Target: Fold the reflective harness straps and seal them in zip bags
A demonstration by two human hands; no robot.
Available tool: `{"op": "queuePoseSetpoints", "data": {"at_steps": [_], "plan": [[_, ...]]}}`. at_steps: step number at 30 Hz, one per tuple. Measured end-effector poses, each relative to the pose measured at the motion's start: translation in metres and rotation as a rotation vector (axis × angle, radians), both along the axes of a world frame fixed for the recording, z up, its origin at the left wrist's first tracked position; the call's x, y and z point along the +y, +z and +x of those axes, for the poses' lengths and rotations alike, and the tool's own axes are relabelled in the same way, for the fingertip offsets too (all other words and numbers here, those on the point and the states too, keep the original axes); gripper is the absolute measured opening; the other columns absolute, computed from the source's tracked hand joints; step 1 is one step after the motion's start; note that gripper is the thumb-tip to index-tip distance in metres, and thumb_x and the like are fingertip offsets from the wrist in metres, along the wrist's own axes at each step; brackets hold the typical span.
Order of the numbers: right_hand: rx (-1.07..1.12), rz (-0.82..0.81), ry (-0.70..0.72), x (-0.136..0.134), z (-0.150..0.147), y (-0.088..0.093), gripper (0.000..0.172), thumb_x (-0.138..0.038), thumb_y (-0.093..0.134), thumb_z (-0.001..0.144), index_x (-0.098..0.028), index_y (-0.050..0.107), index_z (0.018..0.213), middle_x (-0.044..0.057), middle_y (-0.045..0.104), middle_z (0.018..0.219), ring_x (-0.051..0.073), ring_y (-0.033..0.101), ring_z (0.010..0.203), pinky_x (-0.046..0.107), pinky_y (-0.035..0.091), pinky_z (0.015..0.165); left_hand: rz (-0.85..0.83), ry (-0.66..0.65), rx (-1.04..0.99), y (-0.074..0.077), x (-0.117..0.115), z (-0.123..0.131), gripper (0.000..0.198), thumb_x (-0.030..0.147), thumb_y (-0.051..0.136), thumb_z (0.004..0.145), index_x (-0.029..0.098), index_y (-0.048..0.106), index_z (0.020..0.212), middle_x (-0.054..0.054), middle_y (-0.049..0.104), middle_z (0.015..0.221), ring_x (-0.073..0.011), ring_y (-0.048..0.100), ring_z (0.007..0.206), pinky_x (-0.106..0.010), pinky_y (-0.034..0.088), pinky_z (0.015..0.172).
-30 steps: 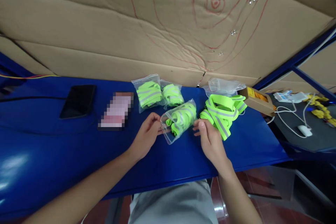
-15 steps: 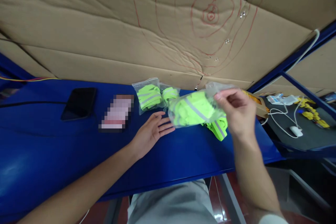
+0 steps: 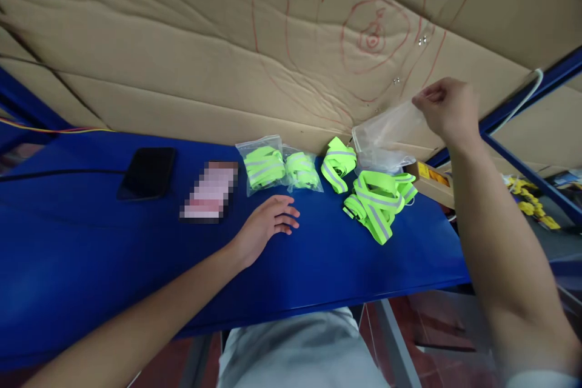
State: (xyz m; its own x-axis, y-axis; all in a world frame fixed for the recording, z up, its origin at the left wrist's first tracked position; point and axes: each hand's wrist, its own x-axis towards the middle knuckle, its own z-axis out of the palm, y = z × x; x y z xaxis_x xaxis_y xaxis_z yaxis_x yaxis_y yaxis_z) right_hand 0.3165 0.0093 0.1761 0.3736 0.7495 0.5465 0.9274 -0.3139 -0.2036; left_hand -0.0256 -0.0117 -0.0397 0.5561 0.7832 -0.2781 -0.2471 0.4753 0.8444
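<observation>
High at the right, my right hand (image 3: 448, 110) pinches the upper edge of a clear plastic bag (image 3: 393, 127). No green shows inside this bag where it hangs. Below it on the blue table lie a coiled neon-green reflective strap (image 3: 339, 163) and a looser pile of the same strap (image 3: 379, 203). Two zip bags, one at the left (image 3: 262, 167) and a smaller one beside it (image 3: 302, 171), each hold a folded green strap. Just in front of them is my left hand (image 3: 268, 224), fingers loosely apart and holding nothing.
A black phone-like device (image 3: 148, 173) with a cable and a phone with a blurred screen (image 3: 211, 191) lie left on the table (image 3: 295, 273). Cardboard (image 3: 182, 60) with red lines stands behind. An open carton (image 3: 431, 182) sits near the right edge, beside a blue frame bar (image 3: 518, 151).
My right hand has moved up and right with the bag, uncovering the coiled strap and the smaller zip bag. My left hand's fingers have curled slightly.
</observation>
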Motion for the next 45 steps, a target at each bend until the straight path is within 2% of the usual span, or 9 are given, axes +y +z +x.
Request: {"op": "queuePoseSetpoints", "data": {"at_steps": [6,12,16,21,26,30,35,41,45], "plan": [[-0.013,-0.217,-0.196,0.008,0.005,-0.047,0.050,-0.030,0.073,0.090,0.008,0.065,0.122,0.045,0.060,0.123,0.037,0.061,0.121,0.052,0.038,0.089,0.038,0.004,0.032,-0.001,0.000,0.000,0.020,0.034,0.065,0.085,0.018,0.064,0.097,-0.004,0.069,0.086,-0.0166,0.065,0.069,-0.027,0.049,0.063],[-0.065,-0.308,0.357,0.004,-0.122,-0.151,0.040,-0.035,0.058,0.101,-0.017,0.063,0.136,0.015,0.069,0.128,0.024,0.063,0.117,0.036,0.044,0.103,0.050,0.031,0.049,-0.003,-0.001,0.001,0.019,0.034,0.069,0.082,0.016,0.067,0.088,-0.004,0.069,0.080,-0.0153,0.063,0.065,-0.025,0.046,0.059],[0.072,-0.249,0.468,0.009,-0.153,-0.195,0.055,-0.037,0.067,0.093,-0.007,0.059,0.139,0.021,0.067,0.130,0.032,0.064,0.117,0.042,0.050,0.103,0.072,0.134,0.058,0.001,0.006,-0.002,0.021,0.036,0.071,0.081,0.016,0.066,0.087,-0.003,0.068,0.080,-0.0147,0.063,0.066,-0.025,0.047,0.058],[0.185,-0.068,0.500,-0.051,-0.130,-0.190,0.049,-0.035,0.052,0.101,-0.013,0.052,0.144,0.018,0.059,0.142,0.030,0.054,0.135,0.048,0.044,0.115,0.048,0.228,0.008,0.009,0.019,-0.010,0.026,0.038,0.073,0.080,0.016,0.066,0.093,-0.003,0.068,0.083,-0.0158,0.064,0.070,-0.025,0.050,0.060],[0.283,-0.023,0.766,-0.122,-0.124,-0.202,0.055,-0.017,0.050,0.094,-0.035,0.047,0.146,0.007,0.057,0.147,0.029,0.052,0.140,0.053,0.042,0.121,0.103,0.020,-0.036,0.012,0.017,-0.013,0.038,0.052,0.073,0.083,0.016,0.071,0.096,-0.005,0.069,0.080,-0.0177,0.061,0.066,-0.028,0.051,0.057],[0.135,-0.114,0.671,-0.127,-0.119,-0.211,0.062,-0.009,0.045,0.090,-0.037,0.051,0.144,0.009,0.058,0.145,0.033,0.049,0.143,0.062,0.035,0.122,0.257,-0.054,0.090,0.007,0.015,-0.012,0.030,0.043,0.080,0.081,0.016,0.077,0.094,-0.004,0.069,0.076,-0.0153,0.060,0.066,-0.025,0.050,0.060],[0.270,-0.250,0.783,-0.136,-0.134,-0.181,0.072,-0.029,0.068,0.087,-0.041,0.042,0.153,0.010,0.047,0.154,0.036,0.046,0.144,0.057,0.045,0.115,0.330,-0.075,0.134,0.007,0.015,-0.012,0.019,0.037,0.081,0.081,0.018,0.078,0.080,-0.002,0.068,0.071,-0.0145,0.060,0.066,-0.024,0.049,0.064],[0.742,-0.120,0.606,-0.137,-0.187,-0.174,0.017,-0.044,0.071,0.087,-0.034,0.066,0.100,-0.002,0.065,0.081,0.021,0.066,0.070,0.036,0.059,0.068,0.291,-0.191,0.043,0.006,-0.001,-0.008,0.020,0.034,0.087,0.073,0.017,0.077,0.072,-0.004,0.072,0.071,-0.0156,0.062,0.065,-0.026,0.048,0.065],[0.992,-0.153,0.579,-0.129,-0.194,-0.185,0.015,-0.044,0.070,0.088,-0.031,0.068,0.095,-0.003,0.073,0.081,0.020,0.070,0.072,0.035,0.058,0.071,0.273,-0.233,0.033,-0.001,-0.004,-0.006,0.021,0.035,0.085,0.075,0.017,0.077,0.072,-0.004,0.071,0.068,-0.0154,0.061,0.063,-0.026,0.046,0.064]]}}
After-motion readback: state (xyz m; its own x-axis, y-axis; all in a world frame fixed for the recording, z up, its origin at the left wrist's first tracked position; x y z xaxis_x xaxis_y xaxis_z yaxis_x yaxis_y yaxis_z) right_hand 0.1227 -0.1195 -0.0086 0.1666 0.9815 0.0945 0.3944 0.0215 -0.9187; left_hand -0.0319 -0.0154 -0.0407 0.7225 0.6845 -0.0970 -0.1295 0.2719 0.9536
